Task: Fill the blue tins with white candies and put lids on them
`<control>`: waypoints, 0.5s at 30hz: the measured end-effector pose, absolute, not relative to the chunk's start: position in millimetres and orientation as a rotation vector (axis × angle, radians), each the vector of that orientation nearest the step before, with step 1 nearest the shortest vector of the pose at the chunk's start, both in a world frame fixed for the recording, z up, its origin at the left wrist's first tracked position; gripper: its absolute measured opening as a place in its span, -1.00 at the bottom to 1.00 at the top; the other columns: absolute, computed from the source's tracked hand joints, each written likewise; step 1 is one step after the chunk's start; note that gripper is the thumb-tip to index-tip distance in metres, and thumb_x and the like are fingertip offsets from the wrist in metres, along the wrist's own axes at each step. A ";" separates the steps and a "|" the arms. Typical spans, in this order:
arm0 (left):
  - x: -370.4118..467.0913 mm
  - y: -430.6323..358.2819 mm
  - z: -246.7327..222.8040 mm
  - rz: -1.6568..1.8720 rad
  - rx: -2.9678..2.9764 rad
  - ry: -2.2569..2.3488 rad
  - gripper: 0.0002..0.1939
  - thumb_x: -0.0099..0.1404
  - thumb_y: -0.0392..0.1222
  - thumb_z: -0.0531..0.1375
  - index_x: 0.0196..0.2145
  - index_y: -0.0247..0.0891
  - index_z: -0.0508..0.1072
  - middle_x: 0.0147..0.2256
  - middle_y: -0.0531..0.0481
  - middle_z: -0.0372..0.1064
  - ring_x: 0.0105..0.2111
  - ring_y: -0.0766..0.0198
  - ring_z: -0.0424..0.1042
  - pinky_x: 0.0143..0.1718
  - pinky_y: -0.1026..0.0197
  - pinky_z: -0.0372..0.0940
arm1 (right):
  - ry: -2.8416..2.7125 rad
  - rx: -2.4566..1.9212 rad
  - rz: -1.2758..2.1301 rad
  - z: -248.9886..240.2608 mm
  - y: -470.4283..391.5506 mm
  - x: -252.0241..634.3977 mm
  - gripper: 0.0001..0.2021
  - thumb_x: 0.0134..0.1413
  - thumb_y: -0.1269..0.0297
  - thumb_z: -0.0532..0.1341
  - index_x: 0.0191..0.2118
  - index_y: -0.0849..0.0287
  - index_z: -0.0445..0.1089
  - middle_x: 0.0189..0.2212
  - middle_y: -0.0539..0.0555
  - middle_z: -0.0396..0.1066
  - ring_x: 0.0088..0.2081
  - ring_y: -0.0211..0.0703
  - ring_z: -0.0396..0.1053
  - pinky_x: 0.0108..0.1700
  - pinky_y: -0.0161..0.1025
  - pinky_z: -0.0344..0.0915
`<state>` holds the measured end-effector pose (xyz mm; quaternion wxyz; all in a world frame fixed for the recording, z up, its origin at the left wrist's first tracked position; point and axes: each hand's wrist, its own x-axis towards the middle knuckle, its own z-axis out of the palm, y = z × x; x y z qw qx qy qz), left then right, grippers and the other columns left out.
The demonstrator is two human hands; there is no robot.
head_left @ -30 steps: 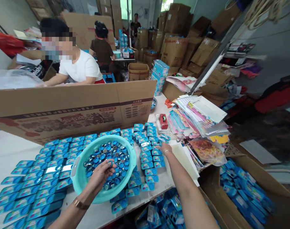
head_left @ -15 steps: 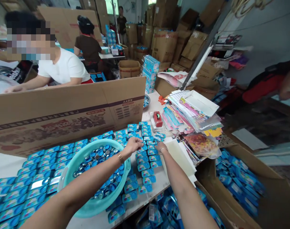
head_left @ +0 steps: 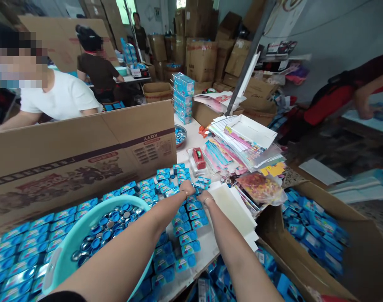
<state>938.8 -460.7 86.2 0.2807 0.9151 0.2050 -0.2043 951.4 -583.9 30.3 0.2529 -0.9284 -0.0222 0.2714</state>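
My left hand [head_left: 187,188] is closed over the far end of the rows of small blue boxes [head_left: 183,238], its fingertips hidden behind the hand. Close beside it on the right is my right hand [head_left: 205,197], fingers curled in against the same boxes. What either hand grips is too small and covered to name. Under my left forearm stands a turquoise basin [head_left: 63,247] holding many small round blue-and-silver pieces [head_left: 111,224]. More blue boxes [head_left: 27,239] lie in rows left of the basin.
A cardboard panel [head_left: 84,147] stands upright along the table's far side. Beyond it sits a co-worker in white [head_left: 61,94]. A red tape dispenser [head_left: 198,158], paper stacks [head_left: 238,138] and a carton of blue boxes [head_left: 314,230] lie to the right. A pole [head_left: 246,63] rises behind.
My left hand has closed in on my right hand and come down over the boxes. My view has turned slightly right, so the surroundings sit further left.
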 end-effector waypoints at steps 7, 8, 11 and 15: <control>954.2 -462.9 90.5 -0.661 2.547 0.513 -0.69 -0.02 -0.26 0.39 -0.27 -0.36 0.52 -0.16 -0.32 0.52 -0.13 -0.01 0.52 -0.22 0.20 0.37 | 0.017 -2.518 0.857 29.4 -580.8 958.8 -0.75 -0.20 0.35 0.34 -0.27 0.17 0.51 -0.21 0.23 0.54 -0.15 0.12 0.49 -0.21 -0.16 0.36; 956.6 -463.0 89.5 -0.680 2.550 0.510 -0.68 -0.02 -0.26 0.39 -0.27 -0.37 0.52 -0.17 -0.31 0.52 -0.13 0.01 0.52 -0.21 0.21 0.36 | 0.023 -2.519 0.873 28.2 -580.1 960.7 -0.75 -0.21 0.37 0.34 -0.27 0.17 0.52 -0.20 0.24 0.54 -0.13 0.14 0.49 -0.20 -0.15 0.36; 958.1 -463.1 87.4 -0.696 2.558 0.510 -0.69 0.05 -0.23 0.37 -0.26 -0.44 0.50 -0.15 -0.35 0.51 -0.10 0.04 0.51 -0.19 0.25 0.31 | 0.049 -2.520 0.905 27.6 -579.2 963.0 -0.75 -0.21 0.39 0.33 -0.27 0.18 0.51 -0.16 0.26 0.53 -0.10 0.17 0.48 -0.20 -0.15 0.36; 944.0 -465.4 93.4 -0.636 2.581 0.510 -0.69 0.12 -0.19 0.32 -0.20 -0.43 0.50 -0.11 -0.40 0.48 -0.11 0.00 0.51 -0.21 0.22 0.33 | 0.082 -2.522 0.857 38.4 -581.0 954.5 -0.75 -0.17 0.34 0.32 -0.26 0.23 0.50 -0.14 0.30 0.52 -0.08 0.18 0.47 -0.19 -0.14 0.34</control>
